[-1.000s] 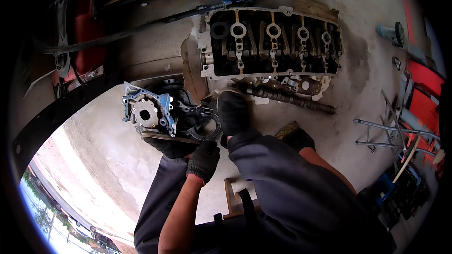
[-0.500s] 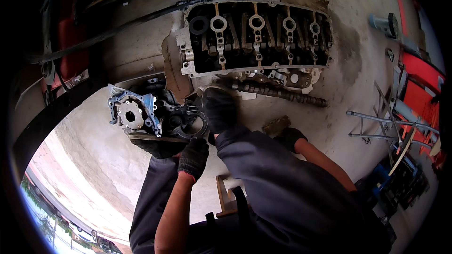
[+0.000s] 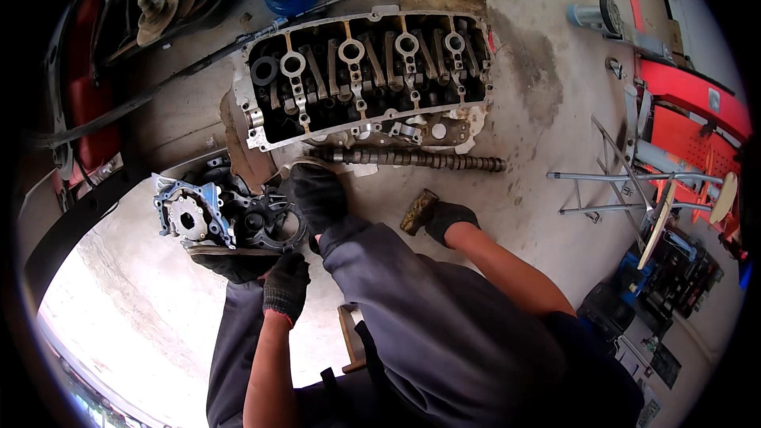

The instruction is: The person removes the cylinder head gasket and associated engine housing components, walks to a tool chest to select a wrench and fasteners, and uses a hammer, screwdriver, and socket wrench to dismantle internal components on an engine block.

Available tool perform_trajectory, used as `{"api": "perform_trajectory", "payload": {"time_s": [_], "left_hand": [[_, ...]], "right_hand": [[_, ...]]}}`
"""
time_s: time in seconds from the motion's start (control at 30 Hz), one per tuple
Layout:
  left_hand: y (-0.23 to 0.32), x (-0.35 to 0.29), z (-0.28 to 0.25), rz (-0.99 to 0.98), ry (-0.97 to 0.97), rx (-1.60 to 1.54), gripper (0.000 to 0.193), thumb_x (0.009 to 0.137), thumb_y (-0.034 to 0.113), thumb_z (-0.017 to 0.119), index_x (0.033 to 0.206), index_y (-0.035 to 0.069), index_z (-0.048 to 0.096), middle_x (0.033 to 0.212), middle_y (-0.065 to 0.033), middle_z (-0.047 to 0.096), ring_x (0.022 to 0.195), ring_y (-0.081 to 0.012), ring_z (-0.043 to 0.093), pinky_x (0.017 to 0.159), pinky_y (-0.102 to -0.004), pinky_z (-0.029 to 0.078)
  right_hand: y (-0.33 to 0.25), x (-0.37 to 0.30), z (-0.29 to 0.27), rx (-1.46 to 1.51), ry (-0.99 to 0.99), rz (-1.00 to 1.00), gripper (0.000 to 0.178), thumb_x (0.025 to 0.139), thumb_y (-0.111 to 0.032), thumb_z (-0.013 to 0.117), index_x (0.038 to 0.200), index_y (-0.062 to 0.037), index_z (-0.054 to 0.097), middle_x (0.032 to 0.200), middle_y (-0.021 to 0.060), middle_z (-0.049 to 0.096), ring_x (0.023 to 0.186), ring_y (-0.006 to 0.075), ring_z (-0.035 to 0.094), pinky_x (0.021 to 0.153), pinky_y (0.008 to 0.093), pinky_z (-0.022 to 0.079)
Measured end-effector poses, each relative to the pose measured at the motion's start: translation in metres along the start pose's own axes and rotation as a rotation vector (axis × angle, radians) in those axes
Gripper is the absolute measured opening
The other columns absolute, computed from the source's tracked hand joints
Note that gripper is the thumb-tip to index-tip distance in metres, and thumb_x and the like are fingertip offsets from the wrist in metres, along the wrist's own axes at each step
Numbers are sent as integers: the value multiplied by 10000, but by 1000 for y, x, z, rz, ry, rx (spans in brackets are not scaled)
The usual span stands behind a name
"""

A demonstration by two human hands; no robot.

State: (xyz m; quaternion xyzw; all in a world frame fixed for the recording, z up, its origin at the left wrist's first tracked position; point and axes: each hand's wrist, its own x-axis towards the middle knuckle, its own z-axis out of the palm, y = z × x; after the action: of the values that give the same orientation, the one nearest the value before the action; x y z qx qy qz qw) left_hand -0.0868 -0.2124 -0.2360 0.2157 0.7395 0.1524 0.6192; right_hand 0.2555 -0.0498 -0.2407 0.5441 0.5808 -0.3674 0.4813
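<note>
One stained floor (image 3: 519,230) underlies the casting (image 3: 255,218), the left hand (image 3: 286,281) curled just beside it, contents unclear; the right hand (image 3: 450,222) grips a block (image 3: 418,212) near the camshaft (image 3: 420,160). A red panel (image 3: 690,93) stands far right.

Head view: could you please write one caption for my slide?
Gloved right hand holding a brown block, gloved left hand beside a dark metal part, large engine part on the floor.

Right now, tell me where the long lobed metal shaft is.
Near the middle of the head view, the lobed shaft lies below the large open engine casting, above the right hand, its left end close to the right shoe.
</note>
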Motion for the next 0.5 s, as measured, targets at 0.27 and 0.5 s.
{"api": "perform_trajectory", "payload": {"time_s": [0.27,0.5], "left_hand": [[22,-70,-27,17,105,191,242,933,232,592,1061,43,670,816,-157,686,711,-242,677,671,-373,516],[28,-143,-30,243,227,139,247,928,225,619,1081,38,671,857,-131,702,720,-210,670,696,-346,512]], "right_hand": [[-4,-25,5,236,62,188,317,874,-209,593,1158,-108,691,1191,147,670,1112,315,648,899,421,529],[20,-20,54,103,386,-8,368,880,-243,608,1219,-103,634,1264,148,579,1180,326,591,953,422,507]]}}
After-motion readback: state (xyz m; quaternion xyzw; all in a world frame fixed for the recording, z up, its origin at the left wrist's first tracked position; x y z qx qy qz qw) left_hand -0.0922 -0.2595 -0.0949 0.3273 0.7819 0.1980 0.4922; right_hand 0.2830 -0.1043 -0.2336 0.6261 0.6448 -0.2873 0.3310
